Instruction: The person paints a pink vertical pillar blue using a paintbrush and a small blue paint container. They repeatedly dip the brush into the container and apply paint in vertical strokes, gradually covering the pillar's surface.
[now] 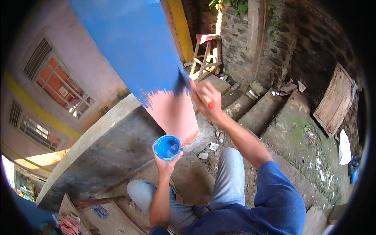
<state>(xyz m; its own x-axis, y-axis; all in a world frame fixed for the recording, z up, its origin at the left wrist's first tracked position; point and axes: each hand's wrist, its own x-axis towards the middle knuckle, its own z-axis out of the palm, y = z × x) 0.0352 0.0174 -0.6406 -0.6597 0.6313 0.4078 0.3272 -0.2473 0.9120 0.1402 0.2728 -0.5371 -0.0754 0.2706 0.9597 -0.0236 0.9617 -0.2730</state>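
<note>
My right hand [206, 100] grips a paintbrush by its pale handle [207, 99] with a red end. The brush's bristles [183, 77] lie at the right edge of a pillar [132, 44], where fresh blue paint meets bare pink. Above that ragged line the pillar face is blue; its lower part [173, 114] is still pink, with the brush's and hand's shadow on it. Below the pillar, my left hand [166, 163] holds a small round cup of blue paint [167, 147] upright, its mouth towards me. Blue paint coats the cup's inside and rim.
A low concrete wall [97, 152] curves away left of the pillar. Concrete steps [261, 111] lie to the right, with a wooden stool [206, 54] behind. A wooden panel [335, 101] leans far right. Boards and cloths [70, 224] sit at lower left; litter [213, 146] lies near the pillar's foot.
</note>
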